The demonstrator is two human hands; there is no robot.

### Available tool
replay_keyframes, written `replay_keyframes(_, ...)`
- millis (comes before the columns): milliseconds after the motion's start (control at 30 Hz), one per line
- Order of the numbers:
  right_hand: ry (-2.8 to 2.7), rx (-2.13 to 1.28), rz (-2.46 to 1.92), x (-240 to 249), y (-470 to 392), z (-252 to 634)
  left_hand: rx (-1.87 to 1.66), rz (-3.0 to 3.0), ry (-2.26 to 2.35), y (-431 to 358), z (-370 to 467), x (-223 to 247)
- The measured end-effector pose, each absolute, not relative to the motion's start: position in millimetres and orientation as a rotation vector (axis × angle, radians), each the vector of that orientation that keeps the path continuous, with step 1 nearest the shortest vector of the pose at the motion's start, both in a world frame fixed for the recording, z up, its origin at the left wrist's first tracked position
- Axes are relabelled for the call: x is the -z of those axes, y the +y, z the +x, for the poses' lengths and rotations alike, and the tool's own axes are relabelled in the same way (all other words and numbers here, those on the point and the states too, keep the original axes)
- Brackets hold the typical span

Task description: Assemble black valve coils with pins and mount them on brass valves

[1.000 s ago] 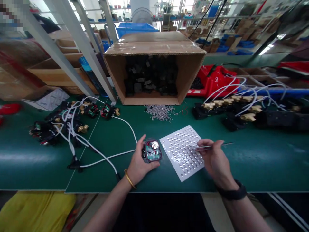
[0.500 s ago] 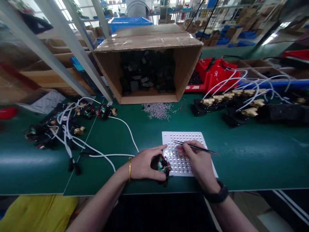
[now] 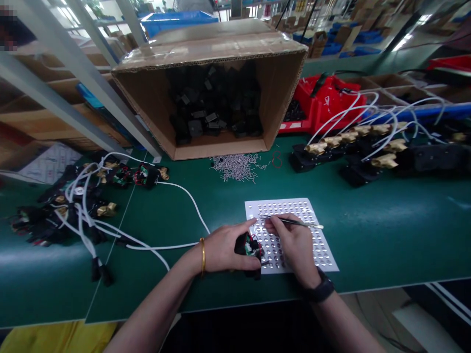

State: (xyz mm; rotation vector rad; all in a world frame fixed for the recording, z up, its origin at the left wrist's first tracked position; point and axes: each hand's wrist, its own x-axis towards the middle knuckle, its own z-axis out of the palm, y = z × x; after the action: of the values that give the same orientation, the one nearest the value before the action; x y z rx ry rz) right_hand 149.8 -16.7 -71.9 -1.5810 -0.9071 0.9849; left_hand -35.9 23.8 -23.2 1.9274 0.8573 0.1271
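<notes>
My left hand is wrapped round a small black housing whose open side shows a green circuit board and red wires. A white cable runs to that hand from the left. Between the fingers of my right hand is a pair of tweezers, its tips pointing left over a white sheet with rows of small round shiny pieces. The left index fingertip reaches the sheet's left edge. Part of the housing lies hidden under my left palm.
A cardboard box on its side holds many black parts. In front lies a pile of small screws. To the left are cabled units with brass fittings; more housings with brass fittings and a red bin stand right.
The camera view has shifted and tilted slightly. My right hand with the tweezers has moved slightly left over the sheet, and the tweezers' rear end has turned. My left hand keeps hold of the housing.
</notes>
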Motion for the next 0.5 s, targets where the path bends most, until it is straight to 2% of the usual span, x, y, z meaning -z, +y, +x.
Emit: replay_keyframes(500, -1.005, -1.058, -1.552, 70.9, -16.3, 156.4, -0.158, 1.914, 0.880, 21.9, -37.4, 25.2)
